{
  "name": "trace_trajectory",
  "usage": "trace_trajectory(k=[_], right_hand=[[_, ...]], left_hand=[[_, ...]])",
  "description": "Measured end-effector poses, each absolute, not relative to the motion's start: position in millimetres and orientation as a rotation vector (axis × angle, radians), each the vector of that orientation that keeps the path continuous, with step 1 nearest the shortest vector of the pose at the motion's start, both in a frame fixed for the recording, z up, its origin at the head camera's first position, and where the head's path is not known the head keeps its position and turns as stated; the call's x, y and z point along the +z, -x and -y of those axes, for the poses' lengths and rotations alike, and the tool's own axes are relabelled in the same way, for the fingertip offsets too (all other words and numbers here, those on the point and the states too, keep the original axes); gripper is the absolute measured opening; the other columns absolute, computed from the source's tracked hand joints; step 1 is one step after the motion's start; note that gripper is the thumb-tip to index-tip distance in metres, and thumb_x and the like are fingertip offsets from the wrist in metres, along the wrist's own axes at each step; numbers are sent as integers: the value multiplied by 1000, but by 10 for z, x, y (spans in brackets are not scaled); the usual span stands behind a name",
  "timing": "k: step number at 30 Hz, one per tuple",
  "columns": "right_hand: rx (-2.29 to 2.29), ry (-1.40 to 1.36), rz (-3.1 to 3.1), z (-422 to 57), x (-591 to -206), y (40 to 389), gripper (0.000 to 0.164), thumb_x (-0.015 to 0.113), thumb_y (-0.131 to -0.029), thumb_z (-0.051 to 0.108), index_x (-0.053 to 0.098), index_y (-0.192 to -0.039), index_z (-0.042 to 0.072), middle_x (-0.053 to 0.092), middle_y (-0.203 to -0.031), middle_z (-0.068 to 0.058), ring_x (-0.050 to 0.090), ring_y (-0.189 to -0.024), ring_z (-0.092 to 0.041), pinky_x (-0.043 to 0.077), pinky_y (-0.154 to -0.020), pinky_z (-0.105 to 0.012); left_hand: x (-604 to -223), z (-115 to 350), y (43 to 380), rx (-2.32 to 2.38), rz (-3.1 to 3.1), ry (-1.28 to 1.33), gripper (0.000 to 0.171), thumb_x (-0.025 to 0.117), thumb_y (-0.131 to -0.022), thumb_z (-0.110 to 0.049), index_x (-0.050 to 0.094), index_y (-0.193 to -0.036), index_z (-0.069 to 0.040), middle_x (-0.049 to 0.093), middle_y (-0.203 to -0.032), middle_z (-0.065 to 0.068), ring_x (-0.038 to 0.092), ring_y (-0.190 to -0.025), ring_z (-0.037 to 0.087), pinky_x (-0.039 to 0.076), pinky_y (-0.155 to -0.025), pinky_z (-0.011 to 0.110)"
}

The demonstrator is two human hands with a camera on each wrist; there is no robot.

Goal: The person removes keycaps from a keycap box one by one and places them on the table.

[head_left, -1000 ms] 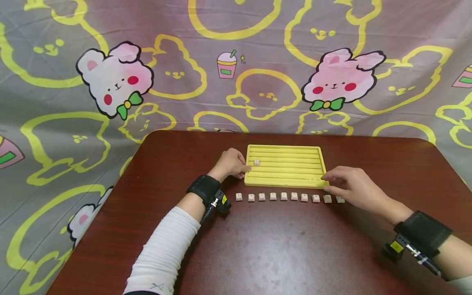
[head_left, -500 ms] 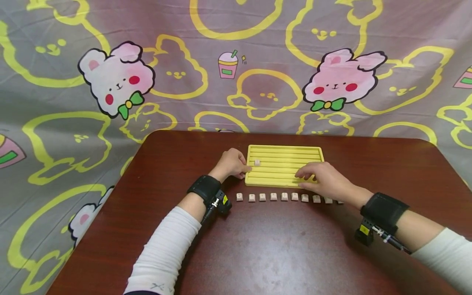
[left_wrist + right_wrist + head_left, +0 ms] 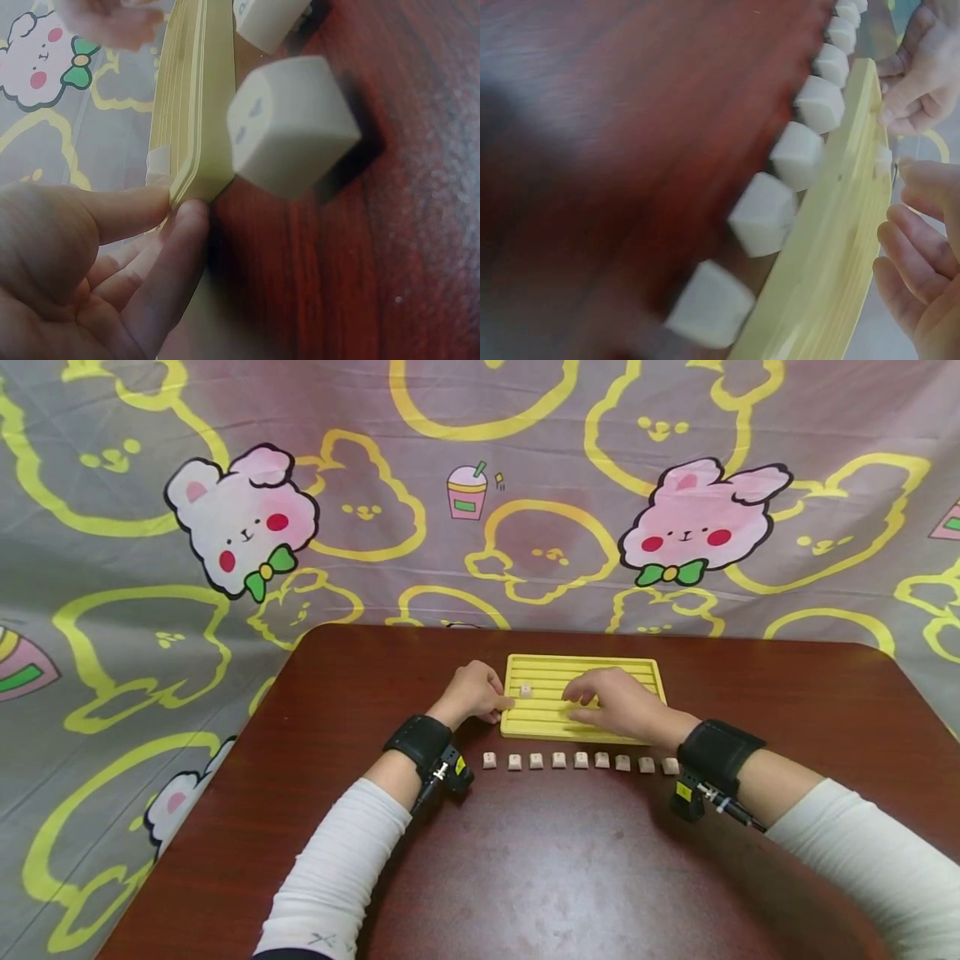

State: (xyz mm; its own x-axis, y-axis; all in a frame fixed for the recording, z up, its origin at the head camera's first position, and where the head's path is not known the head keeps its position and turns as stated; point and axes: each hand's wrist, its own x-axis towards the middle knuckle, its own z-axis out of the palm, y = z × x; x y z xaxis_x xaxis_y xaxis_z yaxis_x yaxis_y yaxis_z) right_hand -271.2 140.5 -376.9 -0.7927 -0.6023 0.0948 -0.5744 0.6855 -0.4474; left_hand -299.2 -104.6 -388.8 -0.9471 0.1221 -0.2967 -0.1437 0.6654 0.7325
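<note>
A yellow ridged tray lies on the table, with one white keycap in it near its left side. My left hand pinches the tray's left edge between thumb and index finger, which the left wrist view shows up close. Over the middle of the tray is my right hand, fingers loosely bent and apart; in the right wrist view nothing shows between the fingertips. In front of the tray runs a row of several white keycaps, small dark marks on their tops.
The dark brown table has a shiny surface. Behind it hangs a patterned curtain with cartoon bears. Each wrist carries a black strap with a small camera. The row's right end lies close to the right forearm.
My right hand has moved left from the tray's right front corner to above its middle. The left hand stays at the tray's left edge. The forearm now covers the row's right end.
</note>
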Motion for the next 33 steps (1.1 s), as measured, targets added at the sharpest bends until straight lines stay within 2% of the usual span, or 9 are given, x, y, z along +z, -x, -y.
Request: trace_trajectory(k=[18, 33], right_hand=[[-773, 941, -2773, -1108, -3775, 2993, 31, 73, -90, 16, 70, -119, 7, 71, -117, -10, 68, -102, -26, 58, -90, -41], [-747, 986, -2793, -905, -3847, 3091, 30, 73, -90, 15, 70, -119, 7, 70, -118, -10, 67, -106, -27, 58, -91, -41]], left_hand=[[-3844, 1000, 2997, 1118, -2576, 44, 16, 77, -86, -11, 67, -89, 2, 66, -64, 8, 66, -51, 13, 62, -54, 27], [-3870, 1019, 3012, 1149, -2548, 50, 16, 78, -85, -8, 66, -86, 3, 64, -59, 7, 64, -48, 12, 62, -54, 28]])
